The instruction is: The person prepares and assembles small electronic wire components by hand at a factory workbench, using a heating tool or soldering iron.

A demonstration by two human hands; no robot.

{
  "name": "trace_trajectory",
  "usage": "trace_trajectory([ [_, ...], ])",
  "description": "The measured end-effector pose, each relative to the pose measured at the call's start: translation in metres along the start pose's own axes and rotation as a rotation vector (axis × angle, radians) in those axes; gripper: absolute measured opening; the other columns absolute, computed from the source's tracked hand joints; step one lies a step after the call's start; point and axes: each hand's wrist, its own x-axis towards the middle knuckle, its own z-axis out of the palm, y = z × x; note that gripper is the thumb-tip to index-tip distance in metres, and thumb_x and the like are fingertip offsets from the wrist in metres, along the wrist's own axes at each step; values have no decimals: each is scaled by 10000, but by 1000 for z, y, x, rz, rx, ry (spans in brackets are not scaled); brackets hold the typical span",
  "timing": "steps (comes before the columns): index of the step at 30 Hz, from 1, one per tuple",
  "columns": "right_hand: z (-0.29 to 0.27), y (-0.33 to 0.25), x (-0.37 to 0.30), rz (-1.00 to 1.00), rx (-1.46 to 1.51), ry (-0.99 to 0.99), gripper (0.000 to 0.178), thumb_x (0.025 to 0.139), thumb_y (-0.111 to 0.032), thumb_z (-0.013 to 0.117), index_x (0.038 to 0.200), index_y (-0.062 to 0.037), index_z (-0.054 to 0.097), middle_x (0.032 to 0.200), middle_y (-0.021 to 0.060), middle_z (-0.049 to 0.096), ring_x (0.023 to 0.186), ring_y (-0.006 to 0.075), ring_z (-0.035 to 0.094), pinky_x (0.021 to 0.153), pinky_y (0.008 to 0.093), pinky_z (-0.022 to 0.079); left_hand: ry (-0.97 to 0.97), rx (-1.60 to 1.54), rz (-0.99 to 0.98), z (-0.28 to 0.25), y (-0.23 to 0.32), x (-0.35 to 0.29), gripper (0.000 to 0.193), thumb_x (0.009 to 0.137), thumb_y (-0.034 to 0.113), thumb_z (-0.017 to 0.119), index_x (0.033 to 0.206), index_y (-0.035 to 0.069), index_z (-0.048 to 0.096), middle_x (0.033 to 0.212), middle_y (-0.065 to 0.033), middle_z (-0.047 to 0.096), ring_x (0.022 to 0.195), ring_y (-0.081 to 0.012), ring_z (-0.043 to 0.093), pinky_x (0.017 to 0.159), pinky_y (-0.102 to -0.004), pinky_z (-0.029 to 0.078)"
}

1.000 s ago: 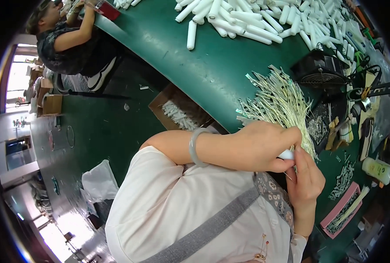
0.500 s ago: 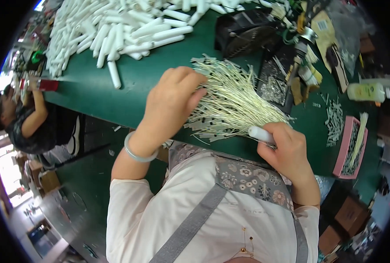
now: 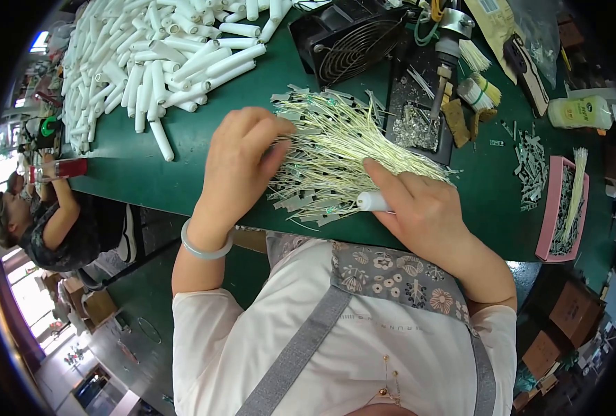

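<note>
A thick bundle of thin pale-yellow wires (image 3: 353, 142) with flat grey strips and small green parts at its left end lies on the green table in front of me. My left hand (image 3: 242, 156) is at that left end, fingers bent, with a gap between thumb and forefinger; nothing shows held. Lower on the right, my right hand (image 3: 422, 208) grips a short white tube (image 3: 372, 202) under its palm, the tube's open end pointing left. Its forefinger stretches onto the wires. Most of the tube's length is hidden by the hand.
White tubes (image 3: 176, 59) are heaped at the far left. A black fan (image 3: 353, 45) and a metal-tipped tool over a dark tray (image 3: 415, 132) stand behind the wires. At right are a pink box (image 3: 549, 215), grey strips (image 3: 530, 166) and a bottle (image 3: 582, 112). Another person (image 3: 51, 222) sits left.
Both hands and the table's things sit further left in the picture as the view has shifted. My right forefinger has stretched out over the wires; the white tube is still gripped.
</note>
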Motion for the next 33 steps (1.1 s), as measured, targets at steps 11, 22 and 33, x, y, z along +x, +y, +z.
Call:
trace_trajectory([
  [11,4,1,16,1,236,-20,347,635,-161,692,956,-92,580,773,81,617,653,232,611,541,319,478,-86,-314,301,-6,12,6,274,608,20,651,864,104,597,757,-33,524,746,-221,529,709,-367,417],
  [22,4,3,10,15,107,-274,283,662,-149,658,920,-71,570,746,74,604,651,250,605,545,346,475,-196,-253,-247,-10,-2,2,163,716,73,649,866,59,587,790,-81,534,662,-229,533,581,-312,432],
  [33,-6,2,4,-20,180,-87,317,658,-165,683,915,-64,528,676,68,559,610,234,589,504,338,454,-193,-456,-131,-8,-2,4,118,713,3,623,759,14,515,754,-98,554,713,-270,544,618,-328,432],
])
